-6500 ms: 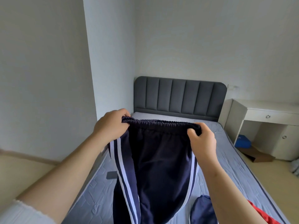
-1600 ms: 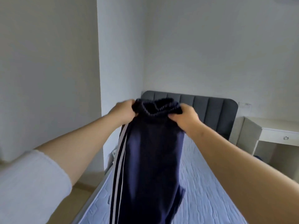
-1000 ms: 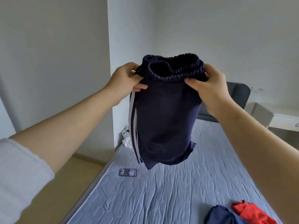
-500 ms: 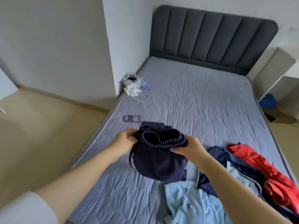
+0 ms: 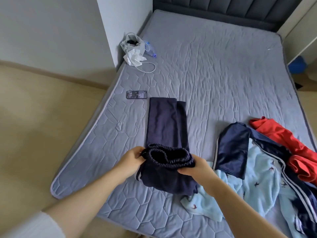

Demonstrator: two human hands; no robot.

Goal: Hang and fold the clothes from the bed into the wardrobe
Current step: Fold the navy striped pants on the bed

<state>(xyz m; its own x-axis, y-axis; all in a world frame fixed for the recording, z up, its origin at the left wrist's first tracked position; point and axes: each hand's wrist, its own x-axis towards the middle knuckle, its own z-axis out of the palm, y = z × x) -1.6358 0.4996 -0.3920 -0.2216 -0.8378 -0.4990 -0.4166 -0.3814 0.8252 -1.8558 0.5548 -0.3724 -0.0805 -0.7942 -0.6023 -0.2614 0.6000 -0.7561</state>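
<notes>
A wide bed [image 5: 214,79] with a grey quilted mattress fills most of the view, seen from above. A dark padded headboard [image 5: 223,7] stands at its far end and pale wooden floor [image 5: 42,126] lies to the left.

On the right side of the mattress is a loose heap of clothes. A light blue garment [image 5: 257,182] with small dark prints is nearest. A navy jacket [image 5: 233,148] with white stripes lies partly over it, and a red garment [image 5: 283,134] is at the far right edge.

Left of the heap, navy trousers [image 5: 163,124] lie on the mattress. The legs are laid one on the other and stretch flat towards the headboard.

The left hand [image 5: 132,159] and the right hand [image 5: 197,166] each grip the bunched elastic waistband at the near end, fingers curled round it.

A white bag [image 5: 133,45] sits at the far left corner of the mattress. A white cable [image 5: 149,67] trails from it and a clear bottle [image 5: 151,49] is just beside it.

A phone [image 5: 136,94] with its screen lit lies near the trouser cuffs.
</notes>
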